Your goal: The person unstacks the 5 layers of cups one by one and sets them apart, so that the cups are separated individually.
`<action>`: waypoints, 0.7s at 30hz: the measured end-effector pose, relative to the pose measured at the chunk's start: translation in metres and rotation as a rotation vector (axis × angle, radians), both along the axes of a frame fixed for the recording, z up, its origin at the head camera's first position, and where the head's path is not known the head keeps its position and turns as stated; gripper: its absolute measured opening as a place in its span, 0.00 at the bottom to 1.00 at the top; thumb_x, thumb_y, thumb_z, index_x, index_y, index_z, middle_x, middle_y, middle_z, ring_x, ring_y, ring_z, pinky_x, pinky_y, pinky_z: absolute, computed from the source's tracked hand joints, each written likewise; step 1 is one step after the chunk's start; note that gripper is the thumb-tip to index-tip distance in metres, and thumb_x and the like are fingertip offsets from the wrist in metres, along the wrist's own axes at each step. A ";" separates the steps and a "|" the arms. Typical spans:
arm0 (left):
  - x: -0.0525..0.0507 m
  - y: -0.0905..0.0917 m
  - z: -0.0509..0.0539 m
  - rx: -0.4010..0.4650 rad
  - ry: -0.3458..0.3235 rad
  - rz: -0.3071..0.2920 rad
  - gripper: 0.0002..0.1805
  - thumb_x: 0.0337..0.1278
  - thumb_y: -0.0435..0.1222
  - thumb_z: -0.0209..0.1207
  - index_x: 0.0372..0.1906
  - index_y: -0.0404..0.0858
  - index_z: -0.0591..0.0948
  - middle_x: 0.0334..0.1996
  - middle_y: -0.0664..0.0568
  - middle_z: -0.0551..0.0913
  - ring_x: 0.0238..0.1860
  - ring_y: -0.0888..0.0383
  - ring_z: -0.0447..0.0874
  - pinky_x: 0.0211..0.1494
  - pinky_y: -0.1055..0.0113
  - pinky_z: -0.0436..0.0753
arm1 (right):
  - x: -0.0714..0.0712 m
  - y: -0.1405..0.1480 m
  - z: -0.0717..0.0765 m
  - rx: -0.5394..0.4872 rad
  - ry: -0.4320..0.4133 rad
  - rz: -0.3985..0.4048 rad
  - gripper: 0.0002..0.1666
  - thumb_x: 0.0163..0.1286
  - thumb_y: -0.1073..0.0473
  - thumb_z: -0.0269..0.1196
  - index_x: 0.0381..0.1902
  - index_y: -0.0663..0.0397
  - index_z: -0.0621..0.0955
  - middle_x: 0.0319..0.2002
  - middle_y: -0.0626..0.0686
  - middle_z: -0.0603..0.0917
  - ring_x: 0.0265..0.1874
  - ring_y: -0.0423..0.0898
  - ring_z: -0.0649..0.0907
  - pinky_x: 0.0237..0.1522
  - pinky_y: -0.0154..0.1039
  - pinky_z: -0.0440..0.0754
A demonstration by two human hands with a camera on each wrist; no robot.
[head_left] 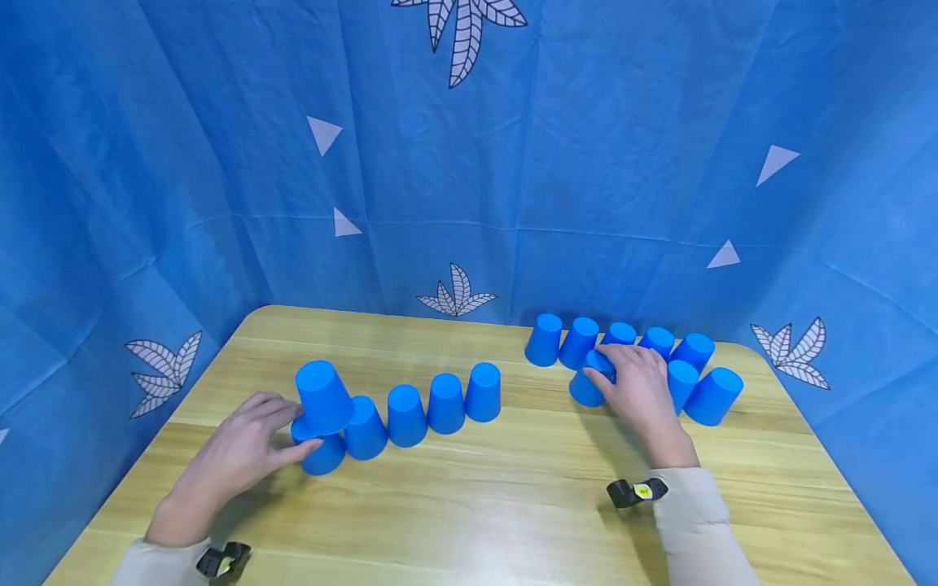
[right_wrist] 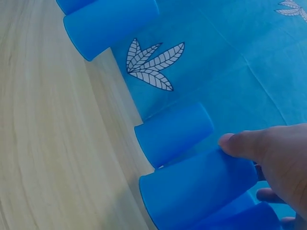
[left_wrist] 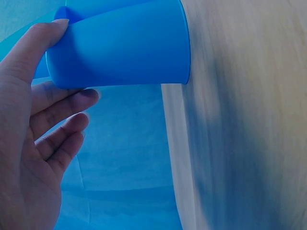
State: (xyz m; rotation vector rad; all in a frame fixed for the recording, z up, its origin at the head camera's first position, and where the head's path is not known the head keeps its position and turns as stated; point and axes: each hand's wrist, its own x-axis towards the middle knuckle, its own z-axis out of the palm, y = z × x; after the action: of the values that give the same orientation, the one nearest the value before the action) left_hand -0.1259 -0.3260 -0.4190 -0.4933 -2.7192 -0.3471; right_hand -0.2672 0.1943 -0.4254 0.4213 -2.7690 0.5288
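Note:
At the left end of a row of upside-down blue cups, my left hand grips around the place where an upper blue cup meets the end cup below it. In the left wrist view, the thumb lies at the narrow end of the lower cup, with the fingers on its other side. My right hand holds a blue cup in the front row on the right, upside down. In the right wrist view, its thumb presses near the narrow end of that cup. The hand partly covers neighbouring cups.
More upside-down cups continue the left row towards the table's middle. Several cups form a back row on the right, with others in front. The wooden table meets a blue patterned cloth behind and at the sides.

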 end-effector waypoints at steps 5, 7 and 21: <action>0.000 0.000 0.000 0.002 -0.007 0.002 0.28 0.47 0.50 0.72 0.45 0.31 0.85 0.42 0.44 0.85 0.46 0.45 0.79 0.48 0.47 0.82 | 0.000 -0.002 -0.001 -0.010 0.008 -0.012 0.30 0.67 0.48 0.66 0.62 0.58 0.76 0.60 0.63 0.77 0.63 0.65 0.67 0.66 0.68 0.54; 0.000 0.000 0.001 0.005 -0.032 0.017 0.29 0.48 0.51 0.71 0.46 0.31 0.85 0.43 0.43 0.84 0.46 0.45 0.78 0.49 0.46 0.82 | 0.001 -0.002 0.000 -0.014 0.010 -0.015 0.31 0.67 0.48 0.66 0.62 0.59 0.76 0.60 0.64 0.77 0.64 0.66 0.67 0.66 0.68 0.54; 0.001 0.001 0.002 0.009 -0.043 0.021 0.29 0.48 0.51 0.71 0.46 0.29 0.85 0.43 0.42 0.84 0.46 0.44 0.78 0.50 0.46 0.81 | 0.011 -0.017 0.015 -0.005 -0.008 0.035 0.31 0.68 0.48 0.65 0.62 0.61 0.75 0.60 0.64 0.77 0.63 0.64 0.70 0.67 0.65 0.59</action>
State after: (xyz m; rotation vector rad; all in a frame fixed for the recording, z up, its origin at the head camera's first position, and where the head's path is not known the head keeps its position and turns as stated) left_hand -0.1249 -0.3249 -0.4169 -0.4595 -2.7614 -0.3682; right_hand -0.2557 0.1778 -0.4101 0.4683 -2.7716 0.5463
